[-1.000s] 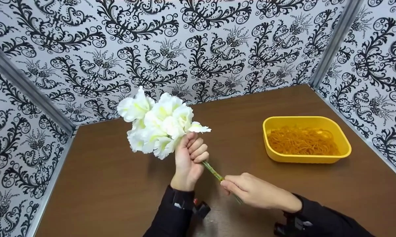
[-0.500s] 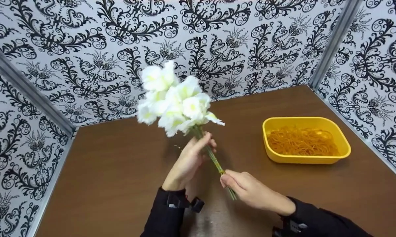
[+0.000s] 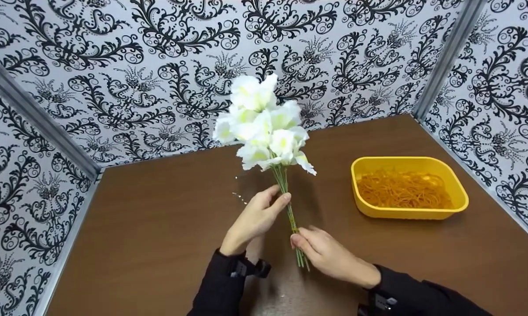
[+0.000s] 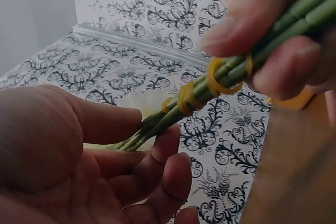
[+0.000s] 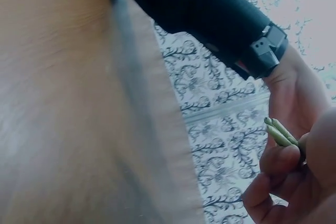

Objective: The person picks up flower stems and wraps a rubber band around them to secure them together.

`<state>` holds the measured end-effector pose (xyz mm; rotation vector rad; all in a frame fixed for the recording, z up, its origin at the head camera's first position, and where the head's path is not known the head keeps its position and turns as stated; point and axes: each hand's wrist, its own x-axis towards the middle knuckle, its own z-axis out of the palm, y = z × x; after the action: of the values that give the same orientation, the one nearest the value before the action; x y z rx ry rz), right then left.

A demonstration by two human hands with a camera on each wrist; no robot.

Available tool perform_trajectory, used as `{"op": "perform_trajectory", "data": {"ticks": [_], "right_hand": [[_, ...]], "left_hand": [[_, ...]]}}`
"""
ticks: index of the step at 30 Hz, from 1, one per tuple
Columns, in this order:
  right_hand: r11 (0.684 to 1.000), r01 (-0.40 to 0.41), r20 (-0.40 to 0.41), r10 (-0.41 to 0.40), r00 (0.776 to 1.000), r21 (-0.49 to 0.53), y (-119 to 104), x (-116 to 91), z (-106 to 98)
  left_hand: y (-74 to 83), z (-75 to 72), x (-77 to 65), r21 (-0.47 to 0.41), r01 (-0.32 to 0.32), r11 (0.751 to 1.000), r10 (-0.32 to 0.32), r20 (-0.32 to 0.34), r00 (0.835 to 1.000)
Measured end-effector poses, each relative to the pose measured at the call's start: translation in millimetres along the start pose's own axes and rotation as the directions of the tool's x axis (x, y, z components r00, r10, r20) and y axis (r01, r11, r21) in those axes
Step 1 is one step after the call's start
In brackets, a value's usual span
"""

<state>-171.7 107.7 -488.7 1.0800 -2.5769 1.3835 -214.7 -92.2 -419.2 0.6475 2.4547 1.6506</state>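
A bunch of white flowers [image 3: 264, 127] with yellow-green centres stands slightly tilted, blooms up. My left hand [image 3: 257, 215] pinches its green stems [image 3: 281, 177] between thumb and fingers, partway below the blooms. Lower down, my right hand [image 3: 330, 254] grips the stems near their cut ends, which poke out below it. Yellow rubber bands [image 4: 189, 98] are wound around the stems between the two hands, close to the right thumb. In the right wrist view the stem ends [image 5: 281, 132] stick out past the curled fingers.
A yellow tub [image 3: 409, 213] holding many loose rubber bands [image 3: 400, 188] stands to the right on the brown table [image 3: 158, 228]. Patterned panels [image 3: 128, 87] border the table at the back and sides. Small shiny specks [image 3: 240, 197] show left of the left hand.
My left hand has loosened its fist just under the blooms and now pinches the stems lower. The bunch has swung upright and to the right; my right hand has kept its grip, shifting slightly left.
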Motion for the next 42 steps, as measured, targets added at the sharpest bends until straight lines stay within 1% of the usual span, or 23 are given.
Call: {"op": "perform_trajectory", "data": {"ticks": [4,9,14,17,19,21,24,27,30,36,42], "right_hand": [[0.999,-0.019,-0.003,0.019,1.000,-0.042,10,0,6],[0.997,-0.028,0.009,0.029,1.000,-0.069,18,0,10],[0.995,-0.050,0.051,0.055,0.997,-0.084,25,2,11],[0.989,-0.054,0.058,0.062,0.996,-0.135,29,2,12],[0.981,-0.068,0.059,0.079,0.995,-0.181,31,2,13],[0.971,-0.093,0.068,0.111,0.992,-0.220,33,2,13],[0.963,-0.142,0.094,0.168,0.981,-0.230,35,2,13],[0.961,-0.157,0.119,0.188,0.975,-0.229,37,1,13],[0.960,-0.146,0.134,0.182,0.974,-0.240,38,1,13],[0.954,-0.092,0.143,0.137,0.980,-0.284,43,2,10],[0.941,-0.041,0.165,0.101,0.981,-0.335,46,2,9]], "left_hand": [[-11.5,3.4,6.0,0.022,0.005,1.000,-0.005,0.011,1.000],[-27.2,7.0,12.4,-0.003,0.026,1.000,-0.026,0.031,0.999],[-37.5,10.5,16.3,-0.029,0.035,0.999,-0.033,0.049,0.998],[-41.7,13.3,18.2,-0.024,0.033,0.999,-0.032,0.054,0.998],[-44.8,15.7,19.7,-0.026,0.034,0.999,-0.033,0.053,0.998],[-48.9,18.1,21.3,-0.033,0.050,0.998,-0.048,0.054,0.997],[-55.9,21.6,23.6,-0.048,0.072,0.996,-0.070,0.048,0.996],[-62.0,25.0,24.9,-0.076,0.105,0.992,-0.102,0.047,0.994],[-66.8,28.1,26.4,-0.108,0.138,0.984,-0.134,0.045,0.990],[-80.4,33.4,26.7,-0.182,0.226,0.957,-0.219,0.056,0.974],[-92.0,38.4,24.5,-0.232,0.266,0.936,-0.263,0.044,0.964]]}}
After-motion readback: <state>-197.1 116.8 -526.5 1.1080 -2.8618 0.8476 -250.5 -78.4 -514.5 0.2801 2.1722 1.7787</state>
